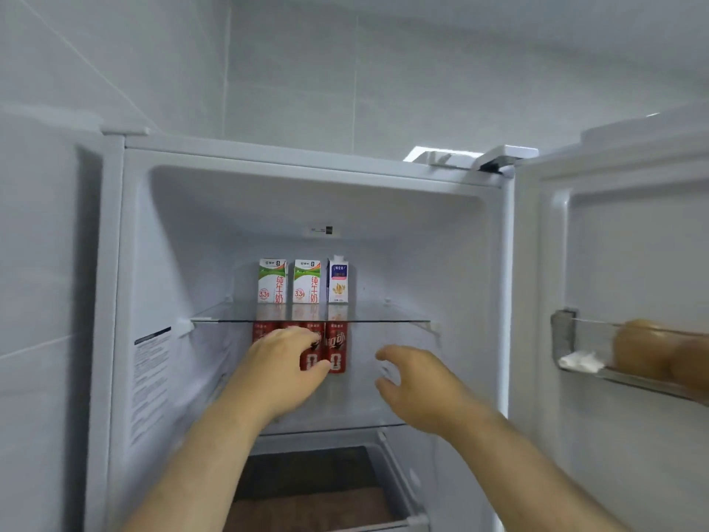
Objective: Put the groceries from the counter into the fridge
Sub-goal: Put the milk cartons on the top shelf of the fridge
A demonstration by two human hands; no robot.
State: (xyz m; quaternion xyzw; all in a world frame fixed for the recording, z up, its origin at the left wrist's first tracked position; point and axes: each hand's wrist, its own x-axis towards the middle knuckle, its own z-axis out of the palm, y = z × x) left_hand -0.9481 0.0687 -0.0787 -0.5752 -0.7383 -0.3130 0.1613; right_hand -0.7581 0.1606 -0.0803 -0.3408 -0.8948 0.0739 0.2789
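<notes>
Just under shelf edge [383, 321], left hand [284, 366] grips can [310, 359]

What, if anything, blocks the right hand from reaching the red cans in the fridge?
Nothing visible. The right hand hangs open to the right of the red cans, with only open air between them. The left hand grips one of them further left, out of that path.
</notes>
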